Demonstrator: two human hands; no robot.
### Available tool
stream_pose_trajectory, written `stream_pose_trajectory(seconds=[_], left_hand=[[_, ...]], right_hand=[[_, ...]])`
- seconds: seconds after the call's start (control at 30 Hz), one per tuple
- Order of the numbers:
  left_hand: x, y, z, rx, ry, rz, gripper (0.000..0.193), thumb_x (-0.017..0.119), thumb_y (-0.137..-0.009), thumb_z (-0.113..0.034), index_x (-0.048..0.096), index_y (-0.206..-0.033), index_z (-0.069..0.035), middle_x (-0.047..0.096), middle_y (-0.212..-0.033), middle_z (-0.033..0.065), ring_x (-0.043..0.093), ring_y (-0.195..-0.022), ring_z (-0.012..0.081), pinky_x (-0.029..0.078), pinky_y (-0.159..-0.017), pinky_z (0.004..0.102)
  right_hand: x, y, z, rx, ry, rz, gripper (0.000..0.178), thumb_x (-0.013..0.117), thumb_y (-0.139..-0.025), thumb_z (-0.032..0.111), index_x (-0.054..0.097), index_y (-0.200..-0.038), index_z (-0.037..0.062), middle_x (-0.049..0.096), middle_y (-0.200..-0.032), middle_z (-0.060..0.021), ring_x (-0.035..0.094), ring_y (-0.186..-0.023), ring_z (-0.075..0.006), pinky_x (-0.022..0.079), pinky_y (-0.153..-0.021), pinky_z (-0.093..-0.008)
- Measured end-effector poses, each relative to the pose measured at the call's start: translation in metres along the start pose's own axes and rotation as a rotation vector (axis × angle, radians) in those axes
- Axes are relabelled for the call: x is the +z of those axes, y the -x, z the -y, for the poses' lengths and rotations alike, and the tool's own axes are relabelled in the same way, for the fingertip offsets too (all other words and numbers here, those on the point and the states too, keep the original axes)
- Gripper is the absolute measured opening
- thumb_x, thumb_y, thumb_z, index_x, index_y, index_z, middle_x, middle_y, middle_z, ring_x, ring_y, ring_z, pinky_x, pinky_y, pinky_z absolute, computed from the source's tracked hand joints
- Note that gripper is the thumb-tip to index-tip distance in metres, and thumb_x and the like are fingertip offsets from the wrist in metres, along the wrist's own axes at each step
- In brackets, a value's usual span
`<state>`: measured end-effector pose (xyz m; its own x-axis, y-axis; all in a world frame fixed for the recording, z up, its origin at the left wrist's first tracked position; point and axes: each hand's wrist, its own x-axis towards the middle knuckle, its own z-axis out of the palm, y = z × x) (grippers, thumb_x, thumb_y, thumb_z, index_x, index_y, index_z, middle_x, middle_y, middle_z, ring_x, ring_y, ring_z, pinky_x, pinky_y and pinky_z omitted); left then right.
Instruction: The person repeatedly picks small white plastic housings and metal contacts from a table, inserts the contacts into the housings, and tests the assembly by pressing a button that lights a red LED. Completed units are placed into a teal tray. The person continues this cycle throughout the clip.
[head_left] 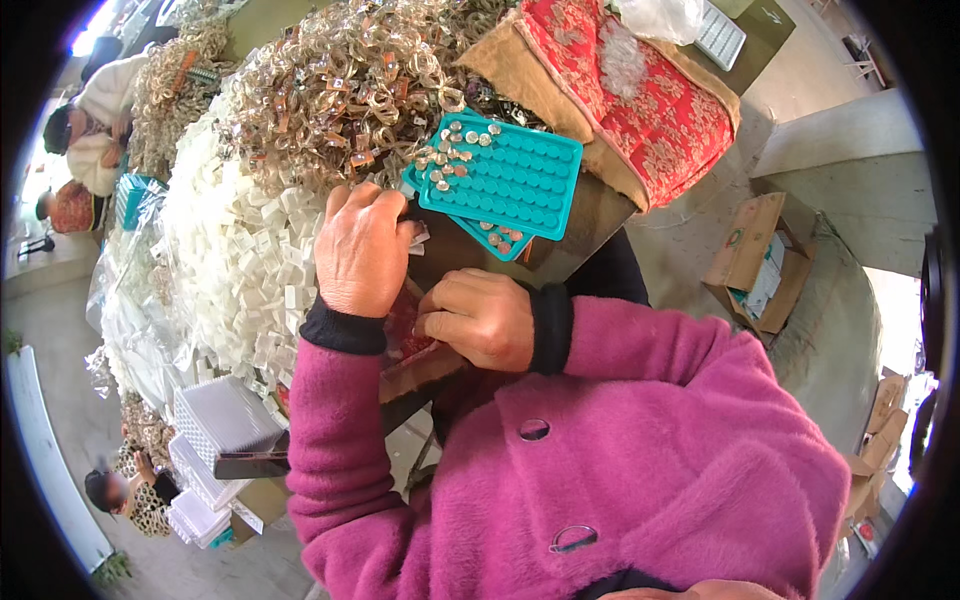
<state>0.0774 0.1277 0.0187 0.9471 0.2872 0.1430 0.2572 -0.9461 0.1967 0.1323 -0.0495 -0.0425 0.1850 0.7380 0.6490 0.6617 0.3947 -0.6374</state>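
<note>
My left hand (362,252) is closed, its fingers curled down at the edge of a big heap of small white plastic pieces (270,250). Beside its thumb shows a small pale, shiny piece (419,238); I cannot tell whether the hand grips it. My right hand (482,318) is also closed, held low over a red cloth (408,325) near the table's front edge. Whatever its fingers hold is hidden. Just beyond both hands lies a teal tray (530,180) of round hollows, with silvery round pieces (455,150) at its left end. A second teal tray (470,228) sticks out beneath it.
Behind the white heap rises a pile of shiny looped pieces with orange bits (340,90). A red patterned cushion (650,110) lies at the far right. White ridged trays (225,415) stack at left. On the floor stands a cardboard box (750,255). Other people (95,130) sit leftward.
</note>
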Motion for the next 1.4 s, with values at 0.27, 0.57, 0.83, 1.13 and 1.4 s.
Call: stream_pose_trajectory(seconds=[0.27, 0.57, 0.83, 1.13, 1.4], left_hand=[[-0.011, 0.014, -0.002, 0.03, -0.018, -0.021, 0.013, 0.073, -0.082, -0.008, 0.07, -0.095, -0.006, 0.065, -0.094, 0.0123, 0.062, -0.095, 0.0355, 0.052, -0.08, 0.0464], [-0.028, 0.072, -0.007, -0.419, 0.89, -0.534, 0.025, 0.079, -0.082, 0.005, 0.076, -0.106, 0.001, 0.07, -0.098, 0.0027, 0.061, -0.082, 0.011, 0.05, -0.078, 0.0262], [-0.033, 0.124, -0.041, -0.476, 1.481, -0.435, 0.03, 0.07, -0.086, 0.012, 0.068, -0.114, 0.004, 0.073, -0.114, 0.0167, 0.068, -0.104, 0.0224, 0.053, -0.095, 0.0333], [-0.012, 0.156, -0.051, -0.504, 1.652, -0.373, 0.03, 0.073, -0.082, 0.018, 0.071, -0.108, 0.004, 0.067, -0.119, 0.0147, 0.069, -0.101, 0.0218, 0.057, -0.092, 0.0344], [-0.008, 0.166, -0.06, -0.517, 1.461, -0.371, 0.031, 0.075, -0.081, 0.019, 0.072, -0.108, 0.004, 0.063, -0.114, 0.0112, 0.065, -0.104, 0.0184, 0.058, -0.086, 0.0284]], right_hand=[[0.001, 0.006, 0.002, 0.045, -0.011, -0.021, 0.027, 0.071, -0.072, -0.001, 0.071, -0.099, 0.0042, 0.067, -0.098, -0.0105, 0.067, -0.086, -0.03, 0.056, -0.073, -0.0387], [0.008, 0.002, 0.017, 0.4, -0.316, -0.161, 0.024, 0.072, -0.089, -0.005, 0.068, -0.112, -0.0004, 0.068, -0.103, -0.0122, 0.069, -0.089, -0.024, 0.056, -0.077, -0.0336], [0.001, -0.008, 0.027, 0.348, -0.453, -0.111, 0.077, 0.088, -0.08, 0.012, 0.049, -0.145, -0.0009, 0.055, -0.141, -0.016, 0.061, -0.123, -0.0292, 0.051, -0.103, -0.0399], [-0.014, -0.01, 0.032, 0.321, -0.401, 0.098, 0.048, 0.087, -0.081, 0.011, 0.068, -0.124, 0.0029, 0.072, -0.106, -0.0114, 0.072, -0.095, -0.0251, 0.058, -0.085, -0.0359], [-0.016, -0.005, 0.037, 0.453, -0.474, 0.118, 0.013, 0.076, -0.086, 0.004, 0.075, -0.099, 0.0047, 0.069, -0.088, -0.0084, 0.067, -0.077, -0.0198, 0.053, -0.071, -0.0316]])
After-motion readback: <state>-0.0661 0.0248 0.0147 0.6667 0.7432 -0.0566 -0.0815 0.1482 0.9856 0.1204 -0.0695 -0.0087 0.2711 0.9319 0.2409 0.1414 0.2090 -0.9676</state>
